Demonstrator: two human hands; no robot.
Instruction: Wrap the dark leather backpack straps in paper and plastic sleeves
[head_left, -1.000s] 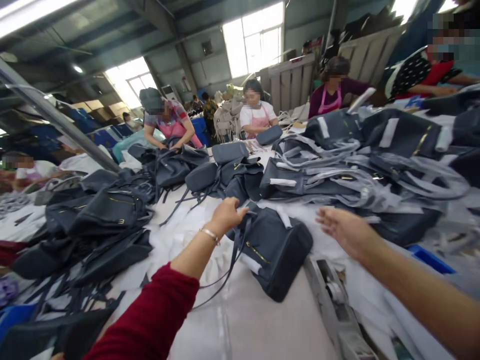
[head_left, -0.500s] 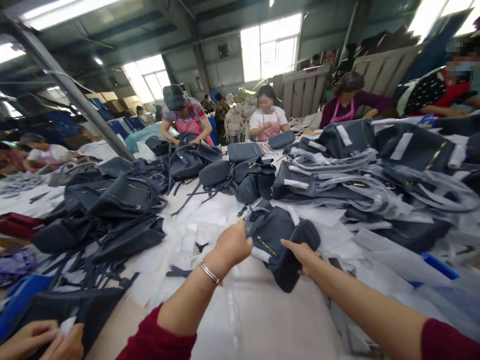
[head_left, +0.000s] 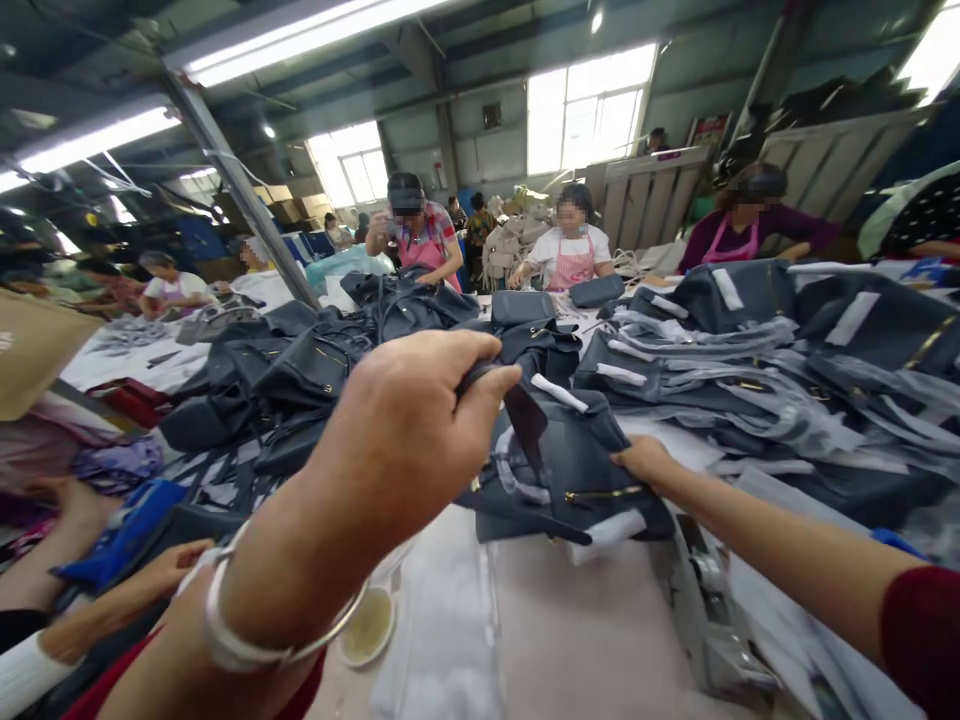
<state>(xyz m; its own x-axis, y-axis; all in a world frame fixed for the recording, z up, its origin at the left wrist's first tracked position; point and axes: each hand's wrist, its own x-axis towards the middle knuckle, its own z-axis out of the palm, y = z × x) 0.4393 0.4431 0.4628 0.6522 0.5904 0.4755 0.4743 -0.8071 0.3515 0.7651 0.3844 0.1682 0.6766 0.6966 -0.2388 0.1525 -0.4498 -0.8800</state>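
Note:
A dark navy handbag (head_left: 581, 455) with a gold zipper and white wrapping on its handle lies tilted on the table in front of me. My left hand (head_left: 397, 430), a silver bangle on its wrist, is raised over the bag's left side. Its thumb and forefinger pinch a dark strap (head_left: 527, 420) that hangs down across the bag; the other fingers are folded. My right hand (head_left: 646, 464) grips the bag's right edge, the fingers partly hidden behind it.
Navy bags with wrapped handles (head_left: 675, 360) are piled at right, and more bags (head_left: 300, 370) at left. A grey metal device (head_left: 709, 600) and a round pale dish (head_left: 367, 628) are near me. A co-worker's hand (head_left: 169, 568) is at lower left; other people sit across the table.
My left hand has risen closer to the camera, with a strap pinched in it. The bag has been turned, its zipper now nearly level, and my right hand is higher on its edge. The view has swung left.

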